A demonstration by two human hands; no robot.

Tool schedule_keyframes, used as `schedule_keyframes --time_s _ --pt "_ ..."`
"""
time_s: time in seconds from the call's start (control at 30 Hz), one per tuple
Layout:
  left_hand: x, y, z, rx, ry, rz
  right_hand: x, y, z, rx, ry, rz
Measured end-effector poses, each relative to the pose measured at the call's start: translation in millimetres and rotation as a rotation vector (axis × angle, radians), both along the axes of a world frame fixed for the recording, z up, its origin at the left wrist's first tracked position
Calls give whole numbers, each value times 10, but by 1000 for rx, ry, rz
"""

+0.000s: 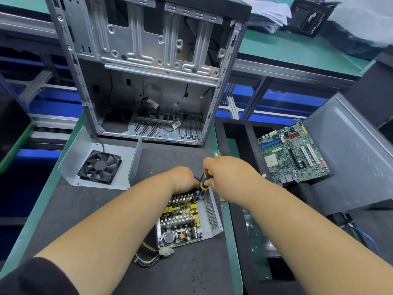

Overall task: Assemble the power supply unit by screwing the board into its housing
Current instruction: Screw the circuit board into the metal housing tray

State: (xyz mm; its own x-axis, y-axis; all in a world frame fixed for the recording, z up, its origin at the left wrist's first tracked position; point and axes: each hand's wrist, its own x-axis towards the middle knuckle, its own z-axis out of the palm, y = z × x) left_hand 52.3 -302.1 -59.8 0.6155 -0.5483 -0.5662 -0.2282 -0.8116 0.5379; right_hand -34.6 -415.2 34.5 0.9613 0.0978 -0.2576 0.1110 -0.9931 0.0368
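1. Progress: the green-and-yellow power-supply circuit board (182,220), crowded with finned heat sinks and coils, already lay inside its shallow grey sheet-metal housing (212,216) at lower centre of the frame, so seating appeared done and screw-driving under way; how many screws were in could not be told.
2. The right hand (229,173) was curled round a yellow-and-black-handled screwdriver (205,180), its tip down at the board's far corner.
3. The left hand (184,179) rested on the housing's far edge, fingers hidden; its grasp could not be told.
4. Remaining, by judgement: the other screws and the bent grey metal cover with black plastic fan (100,167), lying apart at centre left.
5. Materials: perforated housing wall; matte dark mat on the desk (187,273); bare stamped-steel computer case (148,67) above; green motherboard (291,154) at right.
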Motion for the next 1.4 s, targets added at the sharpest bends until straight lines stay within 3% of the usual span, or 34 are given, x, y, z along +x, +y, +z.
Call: schedule_keyframes --time_s 0.3,0.5,0.7,0.87,1.1,1.4 --pt "1 11 -21 -21 1 4 -14 50 -132 -233 -57 -67" --pt "-2 5 -17 -26 12 38 -103 33 -42 82 -90 52" --pt "4 10 18 17 -26 -57 -108 25 -106 -116 -109 8" --pt "13 2 -11 1 3 -9 -151 49 -94 -2 -157 48" --pt "17 -4 -46 -23 36 19 -99 60 -112 -94 -106 87" --pt "15 -14 -48 -3 -4 0 -121 26 -100 -10 -7 48"
